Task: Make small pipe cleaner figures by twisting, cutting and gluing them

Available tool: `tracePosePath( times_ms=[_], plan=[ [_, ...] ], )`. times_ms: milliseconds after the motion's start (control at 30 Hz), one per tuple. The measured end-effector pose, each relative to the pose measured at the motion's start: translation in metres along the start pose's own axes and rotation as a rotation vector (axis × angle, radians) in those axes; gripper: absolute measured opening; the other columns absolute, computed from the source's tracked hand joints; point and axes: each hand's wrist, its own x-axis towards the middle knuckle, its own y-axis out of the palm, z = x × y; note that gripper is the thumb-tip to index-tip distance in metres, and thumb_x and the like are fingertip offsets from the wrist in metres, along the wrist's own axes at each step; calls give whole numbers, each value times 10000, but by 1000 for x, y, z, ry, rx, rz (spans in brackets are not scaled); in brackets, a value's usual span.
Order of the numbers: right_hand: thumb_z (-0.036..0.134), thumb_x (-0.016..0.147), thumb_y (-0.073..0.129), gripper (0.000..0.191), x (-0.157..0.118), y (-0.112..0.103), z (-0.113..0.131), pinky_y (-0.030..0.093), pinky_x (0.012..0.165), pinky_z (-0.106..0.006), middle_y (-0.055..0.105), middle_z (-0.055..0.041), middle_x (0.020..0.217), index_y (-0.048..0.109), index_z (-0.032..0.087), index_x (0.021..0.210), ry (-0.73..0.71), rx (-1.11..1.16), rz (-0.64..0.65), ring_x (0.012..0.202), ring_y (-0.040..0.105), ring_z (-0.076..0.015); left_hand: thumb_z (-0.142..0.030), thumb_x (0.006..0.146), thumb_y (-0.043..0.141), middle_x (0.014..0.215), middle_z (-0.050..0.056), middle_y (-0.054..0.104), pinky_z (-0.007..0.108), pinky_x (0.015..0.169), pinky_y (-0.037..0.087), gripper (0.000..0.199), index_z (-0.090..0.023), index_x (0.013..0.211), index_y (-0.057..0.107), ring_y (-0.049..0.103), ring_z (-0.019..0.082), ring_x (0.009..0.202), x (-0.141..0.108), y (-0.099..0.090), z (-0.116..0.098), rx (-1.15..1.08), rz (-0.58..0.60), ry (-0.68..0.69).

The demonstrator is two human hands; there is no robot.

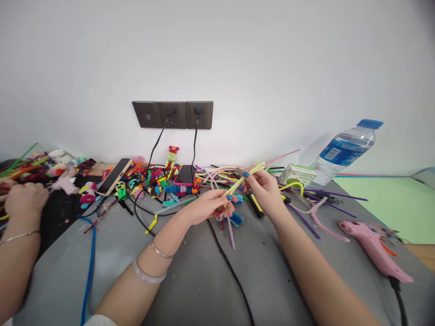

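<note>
Pale yellow pipe cleaners [239,184] run in a thin bundle between my two hands, above the grey table [204,276]. My left hand [212,206] is closed on the lower left end, with fingertips pressed together. Around the upper right part, my right hand [263,188] pinches the same bundle between thumb and fingers. Just below my hands lie a blue fuzzy piece [237,219] and a lilac strip [231,235]. A yellow and black tool [255,206] rests beneath my right hand, and more coloured pipe cleaners lie behind.
Pink glue gun [377,251] at right, water bottle [346,151] leaning near the wall, small green and white box [298,175]. Black cables [226,260] cross the table from the sockets. Phones [114,176] and small figures stand left; another person's hand [27,199] is far left.
</note>
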Motion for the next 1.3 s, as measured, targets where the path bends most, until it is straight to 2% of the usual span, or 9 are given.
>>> tracePosePath(
  times_ms=[200,433,567,633,733,833,933,1067,1300],
  plan=[
    [633,797,647,422,1,-3,2,411,475,-271,539,29,569,568,219,781,-8,-43,-18,472,494,-124,-429,920,470,573,-41,438,231,511,305,295,-197,745,417,355,91,512,-2,7,-6,9,37,2],
    [571,814,671,367,0,-3,-7,387,464,-244,518,37,569,599,212,781,39,92,4,485,481,-110,-474,977,238,527,-37,367,247,523,292,395,-215,693,327,287,113,486,-3,6,-9,-22,139,-4],
    [546,841,648,362,-1,-5,-3,301,407,-238,439,66,469,678,187,879,119,179,47,399,360,-85,-413,969,285,531,-35,377,250,527,293,353,-215,680,331,288,111,489,-5,9,-10,39,124,2],
    [541,825,660,378,-2,-7,3,316,398,-241,477,60,461,696,183,940,186,220,107,375,368,-86,-390,947,352,533,-35,385,249,529,295,337,-213,661,337,299,108,499,-5,11,-11,81,87,16],
    [521,796,671,409,-3,-9,13,506,568,-300,713,-46,750,691,205,1055,233,276,208,596,627,-164,-377,914,410,538,-34,392,247,532,303,339,-209,628,340,312,101,513,-5,12,-12,105,16,33],
    [594,839,549,490,-4,-11,18,551,809,-407,742,-112,1088,680,226,1135,267,296,309,943,695,-259,-362,890,427,543,-34,404,243,526,300,314,-207,627,351,315,96,511,-4,12,-13,86,-57,28],
    [669,805,568,538,-4,-10,18,543,857,-436,756,-122,1066,711,228,1076,304,306,306,970,698,-277,-356,876,432,542,-30,432,235,513,286,286,-202,641,380,324,93,502,-2,11,-11,81,-130,34],
    [553,716,769,395,-6,-8,15,545,857,-398,781,-82,928,752,239,954,300,362,289,870,718,-233,-368,885,424,560,-16,480,230,511,289,297,-197,645,392,354,88,499,3,11,-4,102,-182,83],
    [428,777,768,273,-9,1,6,543,888,-387,783,-83,936,753,209,939,217,267,336,928,726,-239,-615,909,329,623,-4,521,237,500,274,464,-187,785,458,370,90,494,8,10,6,60,-127,130]
  ],
)
